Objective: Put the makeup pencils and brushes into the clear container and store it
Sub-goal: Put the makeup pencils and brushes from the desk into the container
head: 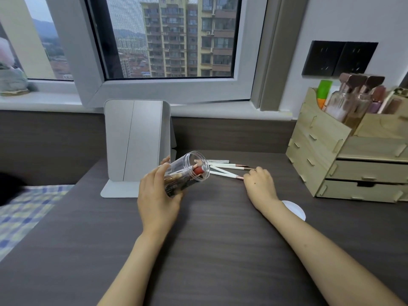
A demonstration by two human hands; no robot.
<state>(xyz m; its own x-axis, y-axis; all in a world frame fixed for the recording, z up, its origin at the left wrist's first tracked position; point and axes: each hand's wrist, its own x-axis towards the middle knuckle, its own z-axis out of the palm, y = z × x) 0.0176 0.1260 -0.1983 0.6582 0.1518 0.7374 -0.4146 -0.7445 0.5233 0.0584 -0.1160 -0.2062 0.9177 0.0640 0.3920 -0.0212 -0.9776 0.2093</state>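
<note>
My left hand [155,195] grips the clear container [187,171], tilted so its open mouth faces up and right. Inside it lie several pencils, one with a red tip. Just right of the mouth, several white brushes and pencils [223,171] with rose-gold ends lie on the dark wooden table [209,239]. My right hand [259,184] rests on the table with its fingertips curled on the rose-gold ends of these brushes. Whether a brush is pinched between the fingers is hidden.
A grey folding mirror stand [136,142] stands behind the container. A wooden drawer organiser [353,155] with bottles and brushes sits at the right. A white round pad [295,209] lies by my right forearm. A checked cloth [28,213] is at the left.
</note>
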